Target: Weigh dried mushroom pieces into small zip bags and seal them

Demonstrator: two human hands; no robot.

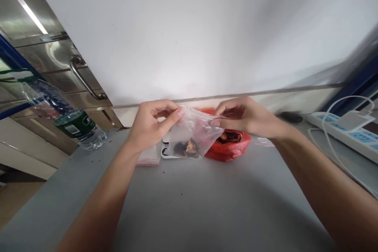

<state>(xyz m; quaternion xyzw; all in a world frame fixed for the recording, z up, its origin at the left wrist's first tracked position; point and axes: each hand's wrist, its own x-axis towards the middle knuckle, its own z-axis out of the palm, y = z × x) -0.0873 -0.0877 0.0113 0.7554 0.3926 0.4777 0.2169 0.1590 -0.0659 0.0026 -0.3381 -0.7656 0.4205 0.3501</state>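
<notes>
A clear plastic zip bag [191, 134] hangs between my two hands, with dark brown dried pieces [189, 148], perhaps mushrooms, at its bottom. My left hand [155, 122] pinches the bag's upper left corner between thumb and fingers. At the upper right edge, my right hand [240, 116] grips it the same way. Behind the bag, to the right, a red plastic bag [233, 149] stands open with more of the dark dried pieces inside. A white flat device [167, 151], partly hidden by the zip bag, lies behind it. Left of that is a stack of flat clear bags [149, 155].
A large plastic bottle [73, 122] with a green label stands at the table's left edge. On the right lie a white power strip [348, 130], a plugged-in charger with a cable [327, 134] and a dark object [291, 117]. A white wall [191, 39] rises behind the grey table [201, 204].
</notes>
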